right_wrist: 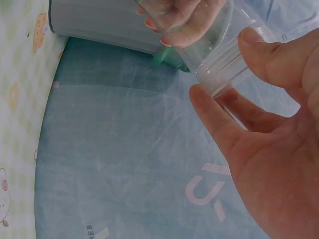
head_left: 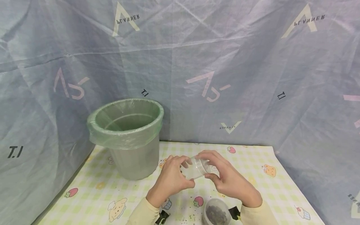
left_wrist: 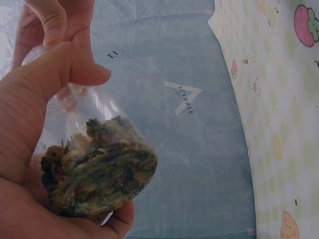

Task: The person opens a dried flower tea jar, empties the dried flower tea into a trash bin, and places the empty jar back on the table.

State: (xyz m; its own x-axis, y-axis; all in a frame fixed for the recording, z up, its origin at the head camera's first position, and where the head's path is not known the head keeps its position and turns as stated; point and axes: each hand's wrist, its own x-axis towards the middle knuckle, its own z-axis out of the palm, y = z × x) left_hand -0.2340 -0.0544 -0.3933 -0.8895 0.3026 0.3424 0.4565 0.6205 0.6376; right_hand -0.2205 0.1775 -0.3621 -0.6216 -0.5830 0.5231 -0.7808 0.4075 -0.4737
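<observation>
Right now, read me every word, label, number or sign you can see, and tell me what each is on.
"PLANNER": on the hanging cloth, several times, flipped.
"T.I": same cloth, several times.
Pale and pink angular strokes on it: stylised, can't read for certain.
Small print at the cloth's right edge: cut off, not legible.
No text shows on the jar, tub or bin.
</observation>
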